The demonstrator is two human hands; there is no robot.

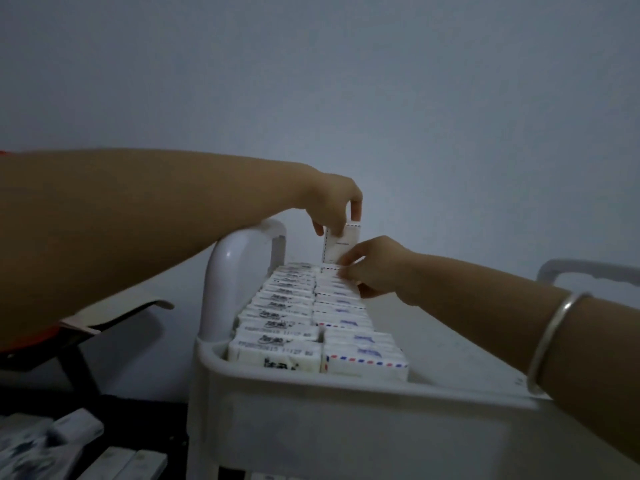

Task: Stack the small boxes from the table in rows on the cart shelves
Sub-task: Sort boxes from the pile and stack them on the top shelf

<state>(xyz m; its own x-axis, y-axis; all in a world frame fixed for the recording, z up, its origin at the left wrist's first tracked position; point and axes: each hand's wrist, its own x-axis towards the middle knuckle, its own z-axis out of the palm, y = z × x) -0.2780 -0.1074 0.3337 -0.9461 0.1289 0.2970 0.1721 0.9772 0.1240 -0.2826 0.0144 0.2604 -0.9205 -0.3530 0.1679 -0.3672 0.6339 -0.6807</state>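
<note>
Both hands reach over the cart's top shelf (pixel 311 388), past its white handle (pixel 239 261) on the left. Two rows of boxes (pixel 294 317) fill it. The left hand (pixel 334 202) pinches one box (pixel 342 244) upright above the right row's far end. The right hand (pixel 375 268), just beside, rests bent fingers there; its grip is unclear.

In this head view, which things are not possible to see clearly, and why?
- Head view: whether the right hand grips anything; its fingers hide the contact.
- Head view: print on the box held by the left hand; dim, too small.
- Head view: lower cart shelves; hidden under the top shelf, cut by the bottom edge.
</note>
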